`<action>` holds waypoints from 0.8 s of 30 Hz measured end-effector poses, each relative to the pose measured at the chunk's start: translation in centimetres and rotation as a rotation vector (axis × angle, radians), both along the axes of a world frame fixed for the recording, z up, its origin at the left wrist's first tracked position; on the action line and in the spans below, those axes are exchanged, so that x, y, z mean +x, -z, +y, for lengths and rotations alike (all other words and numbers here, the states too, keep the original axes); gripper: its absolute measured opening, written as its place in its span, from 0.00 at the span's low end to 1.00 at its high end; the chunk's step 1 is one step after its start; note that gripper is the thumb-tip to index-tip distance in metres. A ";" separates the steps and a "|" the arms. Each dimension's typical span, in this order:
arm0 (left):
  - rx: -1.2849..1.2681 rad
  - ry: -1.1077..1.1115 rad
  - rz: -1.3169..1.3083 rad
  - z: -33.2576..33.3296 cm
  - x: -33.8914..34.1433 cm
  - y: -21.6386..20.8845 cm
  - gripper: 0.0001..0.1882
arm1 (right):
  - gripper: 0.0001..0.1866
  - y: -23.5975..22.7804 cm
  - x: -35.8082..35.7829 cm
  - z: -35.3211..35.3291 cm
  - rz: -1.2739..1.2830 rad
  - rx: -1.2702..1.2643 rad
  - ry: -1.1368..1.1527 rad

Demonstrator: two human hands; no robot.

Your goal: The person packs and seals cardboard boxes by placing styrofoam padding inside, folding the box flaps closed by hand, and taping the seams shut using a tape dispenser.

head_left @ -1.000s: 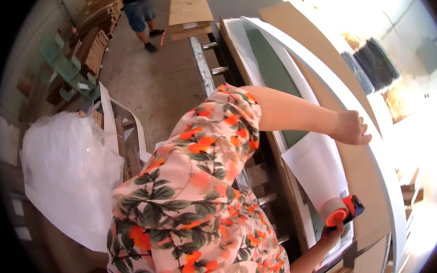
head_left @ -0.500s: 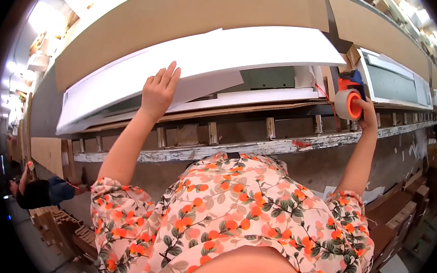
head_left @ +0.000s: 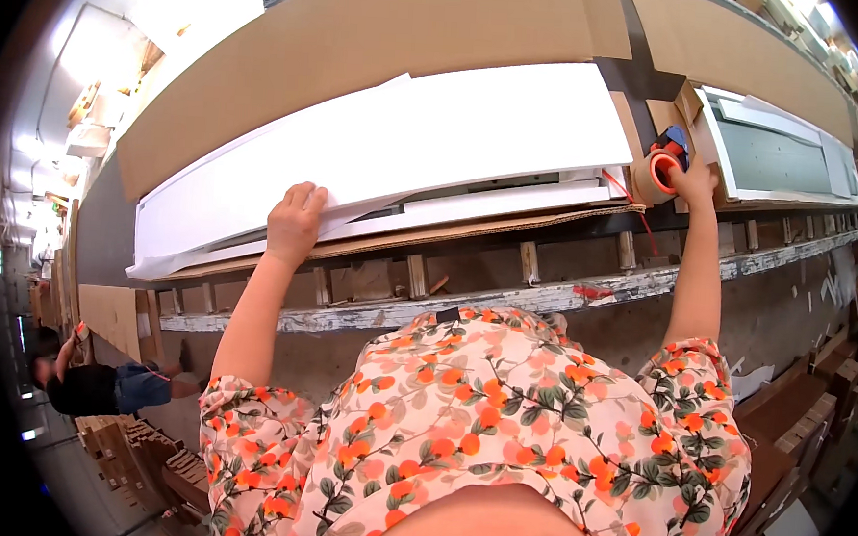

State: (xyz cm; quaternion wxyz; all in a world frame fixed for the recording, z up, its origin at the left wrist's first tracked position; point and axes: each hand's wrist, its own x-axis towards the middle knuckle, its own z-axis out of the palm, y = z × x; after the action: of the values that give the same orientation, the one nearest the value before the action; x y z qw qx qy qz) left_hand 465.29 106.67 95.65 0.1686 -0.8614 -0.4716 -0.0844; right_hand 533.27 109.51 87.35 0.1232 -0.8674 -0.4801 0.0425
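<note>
A long white panel (head_left: 398, 138) lies over an open shallow cardboard carton (head_left: 511, 219), which holds white strips along its near side. My left hand (head_left: 294, 223) is closed on the panel's near edge, with its fingers bent over it. In my right hand (head_left: 699, 180) is a blue and orange tape dispenser (head_left: 674, 141) with a roll of tape on it. It is held beside the carton's right end. A thin red strap (head_left: 645, 227) hangs out at that end. Most of what lies under the panel is hidden.
On the right stands another open carton with a grey-green panel (head_left: 774, 161) in white framing. Cardboard flaps (head_left: 385, 29) rise behind both. A worn white rail (head_left: 496, 302) runs along the near side. A person (head_left: 98, 380) is at the far left, near stacked brown pieces (head_left: 133, 451).
The white panel has come down toward me and now covers more of the carton. My left hand has moved nearer and its fingers have bent. The tape dispenser has shifted slightly left.
</note>
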 end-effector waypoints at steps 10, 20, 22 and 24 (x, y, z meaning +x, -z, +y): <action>-0.220 -0.164 0.082 -0.5 0.5 -1.7 0.20 | 0.29 -4.4 -21.5 2.8 -0.234 -0.059 -0.627; -0.041 -0.387 -0.054 4.2 1.9 3.8 0.42 | 0.29 -4.2 -21.1 1.5 -0.244 -0.029 -0.689; -0.292 -0.434 -0.074 5.1 3.4 2.4 0.44 | 0.29 -3.6 -20.1 0.4 -0.279 0.028 -0.636; -0.203 -0.409 -0.064 5.1 2.8 2.7 0.44 | 0.29 -3.6 -20.3 0.4 -0.258 0.054 -0.658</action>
State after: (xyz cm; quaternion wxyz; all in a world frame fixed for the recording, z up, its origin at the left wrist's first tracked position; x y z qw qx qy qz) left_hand 468.12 111.79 92.95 0.0797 -0.7572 -0.6476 -0.0282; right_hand 512.99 109.94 90.97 0.0640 -0.6611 -0.7464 -0.0427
